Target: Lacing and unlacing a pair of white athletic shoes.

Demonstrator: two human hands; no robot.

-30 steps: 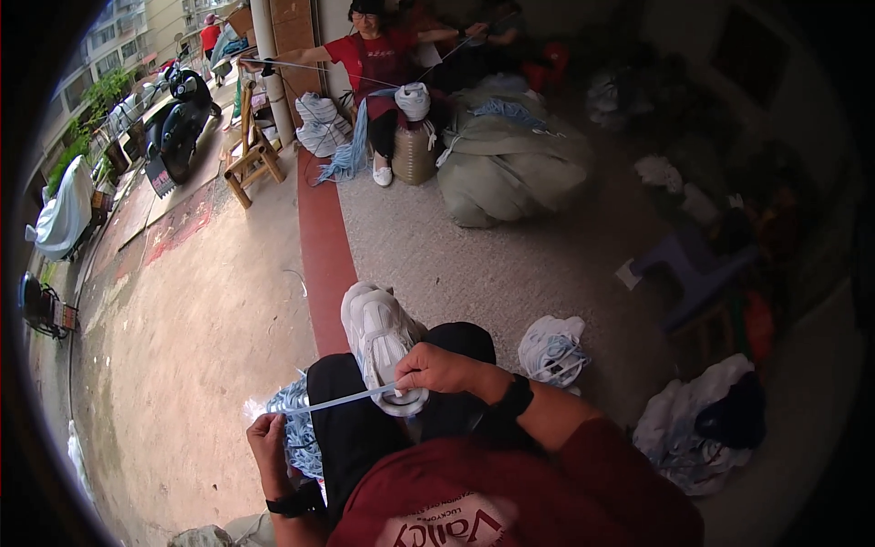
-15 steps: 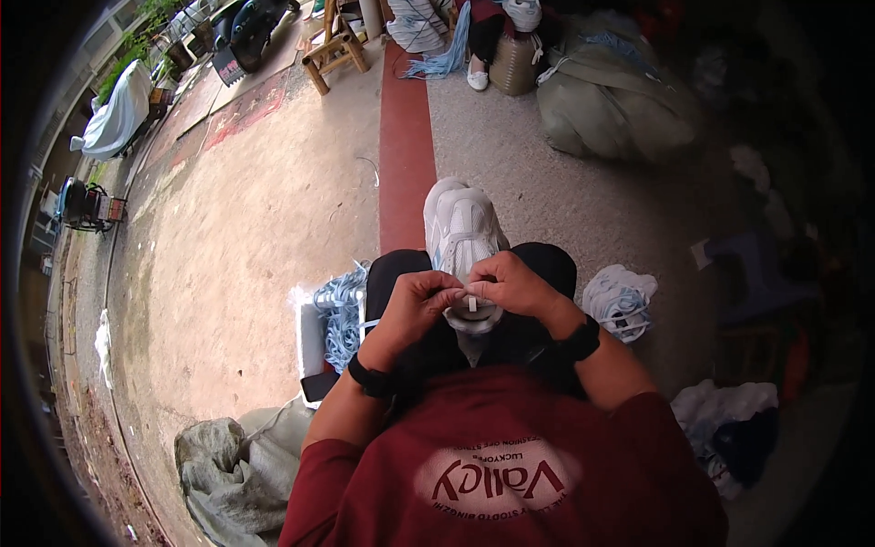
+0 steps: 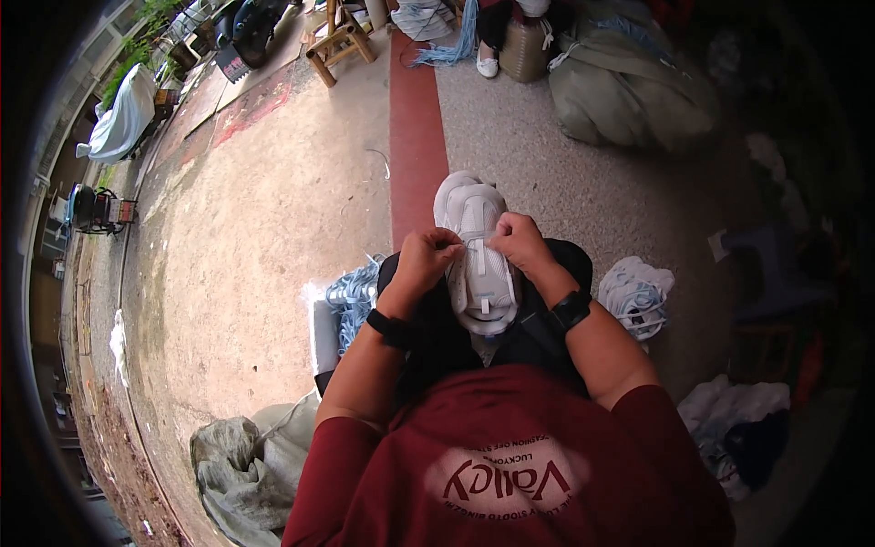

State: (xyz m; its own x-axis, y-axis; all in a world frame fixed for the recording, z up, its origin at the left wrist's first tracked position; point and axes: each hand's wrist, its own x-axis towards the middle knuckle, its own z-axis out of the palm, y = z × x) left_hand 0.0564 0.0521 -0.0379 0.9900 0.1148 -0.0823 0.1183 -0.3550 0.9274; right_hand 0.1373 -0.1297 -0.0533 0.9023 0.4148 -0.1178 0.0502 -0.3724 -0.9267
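Observation:
A white sneaker [image 3: 486, 273] rests between my knees, its heel end toward me and its toe pointing away. A second pale rounded shape [image 3: 451, 190] shows beyond its toe. My left hand [image 3: 427, 264] is at the left side of the lacing, thumb and fingers pinched on what looks like a thin shoelace. On the opposite side, my right hand [image 3: 522, 244] is closed in a similar pinch beside the shoe's tongue. Much of the thin lace is hidden by my fingers. Both hands are held apart, with the lacing area between them.
By my left knee, a white box [image 3: 324, 337] holds blue laces [image 3: 355, 305]. A bundle of white and blue laces [image 3: 636, 296] lies right of my knee. A grey-green sack [image 3: 239, 469] is near left, a larger sack [image 3: 633, 91] far right. A bamboo stool [image 3: 341, 50] stands ahead.
My hands were together over the heel end of the sneaker; now they are apart, farther up at the lacing. More of the tongue shows. The whole view has shifted slightly.

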